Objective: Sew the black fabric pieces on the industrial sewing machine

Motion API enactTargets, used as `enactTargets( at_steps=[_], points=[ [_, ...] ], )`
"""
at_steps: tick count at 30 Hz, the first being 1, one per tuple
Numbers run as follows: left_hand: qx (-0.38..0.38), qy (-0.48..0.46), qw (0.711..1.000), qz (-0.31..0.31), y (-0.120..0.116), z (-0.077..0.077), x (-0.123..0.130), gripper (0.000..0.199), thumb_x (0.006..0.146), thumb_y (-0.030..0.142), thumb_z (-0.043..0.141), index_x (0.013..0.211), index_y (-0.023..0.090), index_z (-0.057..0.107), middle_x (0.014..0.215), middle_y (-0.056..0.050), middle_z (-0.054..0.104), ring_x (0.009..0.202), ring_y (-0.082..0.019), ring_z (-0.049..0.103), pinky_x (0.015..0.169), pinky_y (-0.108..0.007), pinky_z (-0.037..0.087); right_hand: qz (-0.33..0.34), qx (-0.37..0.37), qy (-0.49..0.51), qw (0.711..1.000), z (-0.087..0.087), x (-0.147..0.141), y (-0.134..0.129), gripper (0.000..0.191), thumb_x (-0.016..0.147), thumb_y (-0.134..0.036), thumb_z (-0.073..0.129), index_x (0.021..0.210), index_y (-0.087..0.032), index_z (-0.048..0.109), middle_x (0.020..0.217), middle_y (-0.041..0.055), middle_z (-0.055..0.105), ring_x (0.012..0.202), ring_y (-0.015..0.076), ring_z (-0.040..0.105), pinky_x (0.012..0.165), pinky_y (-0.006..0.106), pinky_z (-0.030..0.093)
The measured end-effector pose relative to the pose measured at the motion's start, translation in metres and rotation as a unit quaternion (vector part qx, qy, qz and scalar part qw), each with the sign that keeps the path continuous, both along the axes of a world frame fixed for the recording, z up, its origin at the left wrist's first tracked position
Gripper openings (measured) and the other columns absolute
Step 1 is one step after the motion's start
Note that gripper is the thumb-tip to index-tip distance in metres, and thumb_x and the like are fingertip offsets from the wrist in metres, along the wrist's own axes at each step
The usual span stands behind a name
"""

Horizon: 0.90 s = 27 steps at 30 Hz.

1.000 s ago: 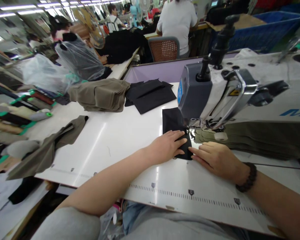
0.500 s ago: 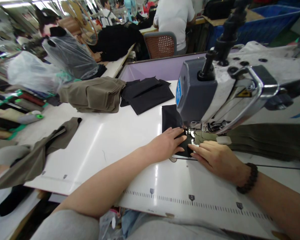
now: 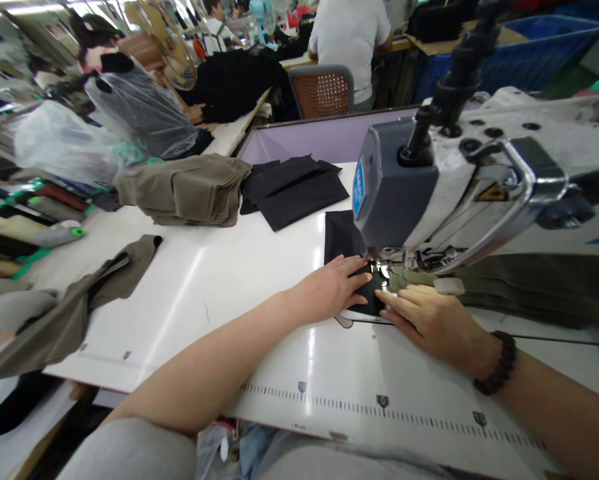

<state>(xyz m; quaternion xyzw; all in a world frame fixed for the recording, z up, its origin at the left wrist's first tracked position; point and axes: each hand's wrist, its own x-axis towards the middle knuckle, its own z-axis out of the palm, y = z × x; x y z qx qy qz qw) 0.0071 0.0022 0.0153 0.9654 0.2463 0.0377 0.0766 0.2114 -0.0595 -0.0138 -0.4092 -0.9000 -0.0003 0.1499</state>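
A black fabric piece (image 3: 340, 235) lies under the needle area of a sewing machine (image 3: 396, 180). My left hand (image 3: 332, 287) rests on the fabric just left of the presser foot, palm down with its fingers apart. Right of it, my right hand (image 3: 432, 317) has its fingertips at the fabric's near right edge, fingers stretched out, a dark beaded bracelet on its wrist. Olive fabric pieces (image 3: 529, 287) lie under the machine arm, beyond my right hand.
Folded brown fabric (image 3: 186, 190) and black pieces (image 3: 304, 190) lie at the back of the white table (image 3: 179, 280). Thread spools (image 3: 54, 233) and a brown strip (image 3: 69, 320) are at left. A person (image 3: 346, 47) sits beyond the purple partition.
The view has shifted slightly, so the machine head appears a little lower and further right. Both hands keep nearly the same place on the black fabric.
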Motion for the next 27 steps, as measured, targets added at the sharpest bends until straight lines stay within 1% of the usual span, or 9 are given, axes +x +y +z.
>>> enactTargets(
  at_steps=[4,7,9,11,13,16,21,27],
  points=[
    [0.001,0.006,1.0,0.001,0.003,0.0,0.0,0.036,0.086,0.032,0.049,0.113,0.008,0.051,0.125,-0.016,0.046,0.119,-0.025,0.04,0.1,-0.04,0.033,-0.01,0.01,0.003,1.0,0.001,0.0,0.0,0.034,0.09,-0.032,0.037,0.102,-0.009,0.06,0.067,0.0052,0.061,0.061,0.0139,0.054,0.058,0.026,0.039],
    [0.014,0.006,1.0,-0.021,-0.002,0.002,-0.002,0.029,0.087,0.027,0.047,0.109,0.009,0.055,0.122,-0.014,0.049,0.116,-0.026,0.044,0.098,-0.042,0.035,0.017,0.013,0.001,1.0,0.004,0.001,-0.001,0.033,0.09,-0.03,0.037,0.099,-0.01,0.061,0.065,0.0046,0.06,0.06,0.0136,0.054,0.058,0.026,0.039],
    [0.022,0.002,0.998,-0.06,-0.01,0.003,-0.003,0.024,0.089,0.021,0.043,0.104,0.01,0.058,0.117,-0.013,0.053,0.111,-0.024,0.048,0.096,-0.039,0.039,0.046,0.014,0.003,0.999,0.006,0.001,-0.003,0.031,0.09,-0.029,0.037,0.094,-0.012,0.063,0.063,0.0036,0.058,0.059,0.0127,0.052,0.057,0.026,0.038],
    [0.024,-0.01,0.996,-0.089,-0.019,0.004,-0.005,0.024,0.09,0.017,0.039,0.103,0.009,0.058,0.113,-0.013,0.056,0.107,-0.021,0.051,0.094,-0.035,0.041,0.064,0.02,0.01,0.998,0.008,0.002,-0.004,0.031,0.091,-0.028,0.037,0.091,-0.012,0.064,0.06,0.0027,0.056,0.057,0.0118,0.05,0.056,0.025,0.037],
    [0.026,-0.025,0.995,-0.095,-0.025,0.004,-0.005,0.025,0.09,0.015,0.038,0.103,0.006,0.058,0.111,-0.014,0.057,0.105,-0.02,0.053,0.094,-0.033,0.042,0.067,0.028,0.017,0.997,0.008,0.001,-0.006,0.031,0.09,-0.028,0.038,0.09,-0.012,0.064,0.058,0.0024,0.055,0.056,0.0116,0.05,0.055,0.025,0.037],
    [0.029,-0.036,0.995,-0.088,-0.025,0.001,-0.006,0.024,0.089,0.015,0.04,0.103,0.007,0.058,0.112,-0.014,0.057,0.105,-0.019,0.053,0.095,-0.032,0.042,0.058,0.028,0.015,0.998,0.008,0.001,-0.005,0.03,0.09,-0.029,0.038,0.091,-0.012,0.063,0.06,0.0027,0.056,0.058,0.0119,0.051,0.056,0.025,0.037],
    [0.035,-0.024,0.995,-0.089,-0.017,-0.003,-0.006,0.024,0.088,0.015,0.042,0.104,0.007,0.058,0.113,-0.012,0.056,0.107,-0.02,0.052,0.098,-0.031,0.04,0.033,0.017,0.004,0.999,0.005,0.0,-0.003,0.033,0.091,-0.032,0.036,0.094,-0.012,0.063,0.063,0.004,0.058,0.06,0.0129,0.053,0.058,0.026,0.037],
    [0.029,-0.045,0.997,-0.06,-0.008,-0.004,-0.003,0.024,0.09,0.017,0.039,0.101,0.006,0.058,0.112,-0.013,0.056,0.107,-0.019,0.052,0.098,-0.03,0.039,-0.022,0.008,-0.001,1.0,0.0,0.001,0.0,0.04,0.09,-0.04,0.035,0.1,-0.013,0.062,0.065,0.0048,0.06,0.059,0.0143,0.054,0.055,0.026,0.037]
  ],
)
